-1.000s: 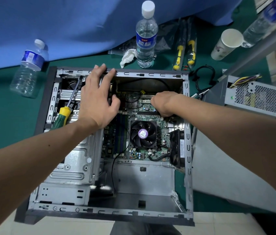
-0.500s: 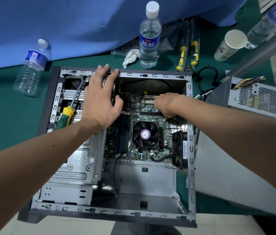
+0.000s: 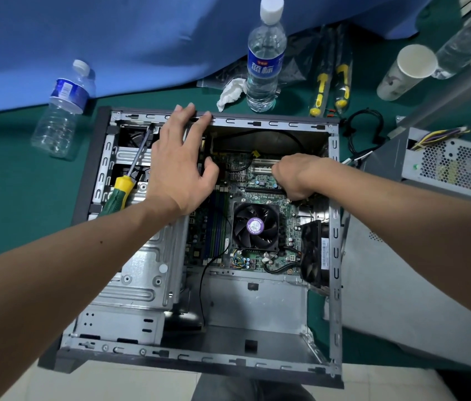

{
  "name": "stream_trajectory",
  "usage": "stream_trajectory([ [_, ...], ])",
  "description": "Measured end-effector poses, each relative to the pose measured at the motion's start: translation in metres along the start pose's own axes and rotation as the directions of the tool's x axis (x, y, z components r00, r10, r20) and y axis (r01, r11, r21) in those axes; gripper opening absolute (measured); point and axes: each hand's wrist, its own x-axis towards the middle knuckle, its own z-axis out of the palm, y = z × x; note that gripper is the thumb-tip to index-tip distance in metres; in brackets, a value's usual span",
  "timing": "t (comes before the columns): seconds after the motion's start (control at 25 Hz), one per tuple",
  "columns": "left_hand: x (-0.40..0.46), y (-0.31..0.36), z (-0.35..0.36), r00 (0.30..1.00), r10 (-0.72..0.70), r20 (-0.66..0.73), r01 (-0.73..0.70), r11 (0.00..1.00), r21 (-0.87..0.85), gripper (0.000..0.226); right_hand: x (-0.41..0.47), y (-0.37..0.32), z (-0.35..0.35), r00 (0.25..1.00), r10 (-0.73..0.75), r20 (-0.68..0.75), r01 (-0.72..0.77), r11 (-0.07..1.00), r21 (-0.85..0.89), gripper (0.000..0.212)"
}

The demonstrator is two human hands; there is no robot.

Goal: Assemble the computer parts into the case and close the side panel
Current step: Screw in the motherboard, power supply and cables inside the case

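An open grey computer case (image 3: pixel 334 241) lies on its side on the green table, its motherboard (image 3: pixel 260 180) and black CPU fan (image 3: pixel 256 227) exposed. My left hand (image 3: pixel 180 166) lies spread over the case's far rim, fingertips on the metal edge, holding nothing. My right hand (image 3: pixel 292 176) is curled down onto the board near the expansion slots; what its fingers hold is hidden. A green and yellow screwdriver (image 3: pixel 125 185) rests on the drive cage (image 3: pixel 138 273). The loose side panel (image 3: pixel 401 299) lies to the right of the case.
The power supply (image 3: pixel 456 166) with coloured wires sits at the right. Two water bottles (image 3: pixel 264 56) (image 3: pixel 62 111), a paper cup (image 3: pixel 406 72), a crumpled tissue (image 3: pixel 231 92), bagged yellow tools (image 3: pixel 331 88) and a black cable (image 3: pixel 362 131) lie beyond the case. Blue cloth (image 3: pixel 112 39) covers the back.
Both hands stay nearly where they were; the view has shifted slightly. My right hand remains curled on the board.
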Motion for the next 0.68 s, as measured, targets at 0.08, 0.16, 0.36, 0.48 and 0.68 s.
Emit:
stream_trajectory([
  [0.08, 0.0000, -0.0005, 0.0004, 1.000, 0.000, -0.001, 0.000, 1.000, 0.002, 0.067, 0.0003, 0.0014, -0.0014, 1.000, 0.014, 0.021, -0.014, 1.000, 0.002, 0.010],
  [0.16, 0.0002, -0.0010, 0.0009, 1.000, 0.001, -0.002, -0.001, 1.000, 0.006, 0.067, 0.0012, 0.0015, -0.0018, 0.997, 0.032, 0.068, -0.033, 0.999, 0.013, 0.010],
  [0.36, 0.0000, -0.0012, 0.0014, 1.000, 0.002, 0.000, -0.002, 1.000, 0.008, 0.067, 0.0021, 0.0008, 0.0025, 0.999, 0.002, 0.052, -0.002, 1.000, -0.008, 0.014],
  [0.48, -0.0003, -0.0013, 0.0015, 1.000, -0.002, 0.002, 0.002, 1.000, 0.006, 0.067, 0.0002, 0.0014, 0.0016, 0.999, -0.003, 0.033, 0.003, 1.000, -0.020, 0.027],
  [0.68, 0.0004, -0.0034, 0.0029, 1.000, 0.002, -0.005, -0.002, 1.000, 0.004, 0.067, -0.0065, 0.0024, -0.0057, 0.999, -0.030, -0.037, 0.030, 1.000, 0.007, 0.021],
])
